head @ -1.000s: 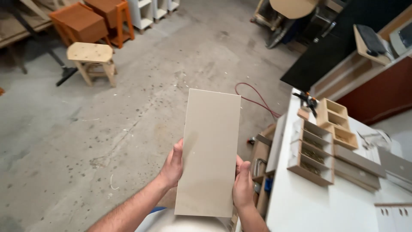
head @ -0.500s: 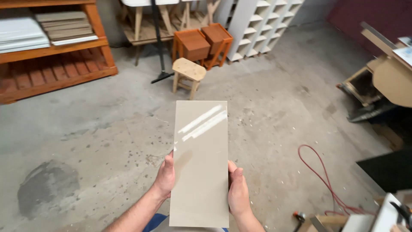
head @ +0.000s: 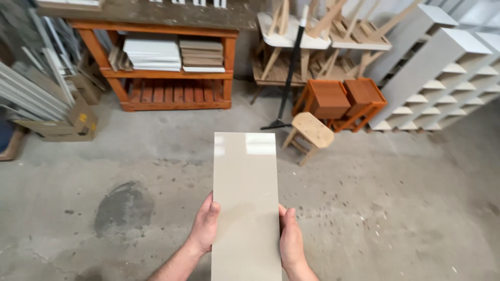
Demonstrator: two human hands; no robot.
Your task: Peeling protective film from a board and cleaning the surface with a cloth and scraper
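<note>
Head view looks down on a tall, glossy beige panel point(head: 246, 208) held upright in front of the person, long edges running away from the body. Left hand point(head: 205, 224) grips the panel's left long edge near its lower part, fingers curled around the edge and thumb lying along the front face. Right hand point(head: 290, 240) grips the opposite long edge slightly lower, thumb on the front face, fingers hidden behind the panel. Panel sits squarely between the two hands, both in contact with it; its lower end runs out of the bottom of the frame. Two bright reflections show at its top corners.

Beyond the panel lies a stained concrete floor point(head: 130, 171). A small pale wooden stool point(head: 311, 131) stands just past the panel's upper right corner. Two orange-brown cabinets point(head: 341, 99) sit behind the stool. An orange shelf rack point(head: 156, 67) stacked with flat boards stands at upper left. White compartment shelving units point(head: 442, 73) lean at upper right. Cardboard boxes point(head: 65, 122) rest at the left edge.
</note>
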